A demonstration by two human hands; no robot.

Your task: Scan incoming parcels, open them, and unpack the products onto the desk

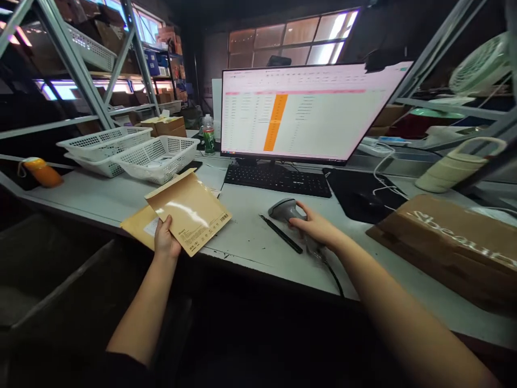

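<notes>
My left hand (167,242) grips a flat tan cardboard envelope (189,207) by its lower left edge, with the thumb on top. Small print and a barcode run along the envelope's lower edge, and plastic glare shows on its face. Beneath it lies a yellow padded mailer (139,226) with a white label, at the table's front edge. My right hand (309,223) is wrapped round the handle of a grey barcode scanner (281,208), whose cord trails toward the front edge. Just left of the scanner, a black utility knife (281,234) rests on the table.
Behind stand a monitor (307,118) showing a spreadsheet and a black keyboard (278,180). White plastic baskets (161,167), a green-labelled bottle (209,137) and an orange bottle (44,172) are leftward. At right are a mouse pad (355,196), brown package (444,242) and cream tumbler (450,170).
</notes>
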